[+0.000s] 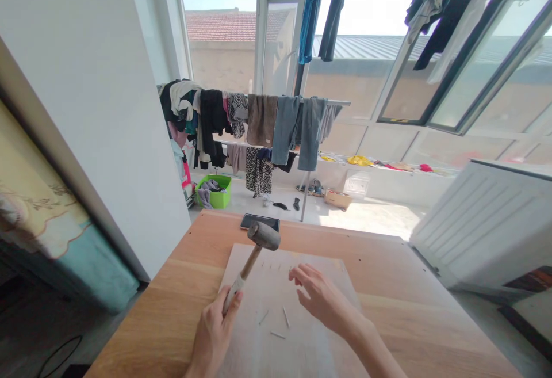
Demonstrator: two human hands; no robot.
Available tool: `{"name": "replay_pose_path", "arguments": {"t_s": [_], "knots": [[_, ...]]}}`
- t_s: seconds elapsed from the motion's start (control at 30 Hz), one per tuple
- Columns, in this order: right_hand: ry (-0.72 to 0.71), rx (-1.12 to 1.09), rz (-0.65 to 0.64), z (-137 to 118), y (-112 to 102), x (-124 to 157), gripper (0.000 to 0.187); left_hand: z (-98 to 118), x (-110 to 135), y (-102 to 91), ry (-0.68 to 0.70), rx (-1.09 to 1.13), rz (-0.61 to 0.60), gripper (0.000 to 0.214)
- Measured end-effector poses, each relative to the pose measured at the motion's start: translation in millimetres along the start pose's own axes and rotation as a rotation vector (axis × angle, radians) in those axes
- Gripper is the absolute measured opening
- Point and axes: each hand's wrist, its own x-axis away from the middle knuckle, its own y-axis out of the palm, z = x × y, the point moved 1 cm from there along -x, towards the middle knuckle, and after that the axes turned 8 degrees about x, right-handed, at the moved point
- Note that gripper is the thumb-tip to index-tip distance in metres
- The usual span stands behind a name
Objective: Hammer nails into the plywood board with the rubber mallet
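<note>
- One mallet with a grey rubber head and a pale wooden handle (254, 254) is gripped by the left hand (214, 329). The fingers are clamped round the bottom end of the handle. With the grip so low, the head is carried raised and tilted away, above the far part of the board.
- The right hand (318, 297) is held open and empty, its fingers spread and slightly curled. It hovers just above the board, just right of the loose nails.
- Three thin metal nails (278, 335) are counted, lying flat and loose on the board between the two hands, each apart from the others.
- A short row of faint marks is seen below the mallet head. Whether these are upright nails cannot be told.
- One pale, rectangular plywood board (302, 355) is laid flat on the light-brown wooden table (194, 274), seemingly so that the tabletop is spared.
- One dark, flat phone (259, 221) is left at the table's far edge, beyond the mallet head and well apart from both hands.
- Behind the table, one drying rack hung with clothes (276, 125) and one green plastic basket (214, 190) are seen on the floor.
</note>
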Motion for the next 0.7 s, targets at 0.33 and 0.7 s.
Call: {"name": "replay_pose_path", "arguments": {"t_s": [0.33, 0.7], "knots": [[-0.573, 0.651, -0.150, -50, 30, 11, 0.016, -5, 3, 1.4, 0.039, -0.014, 0.029, 0.059], [0.221, -0.143, 0.310, 45, 17, -12, 0.012, -2, 3, 1.0, 0.063, -0.018, 0.021, 0.061]]}}
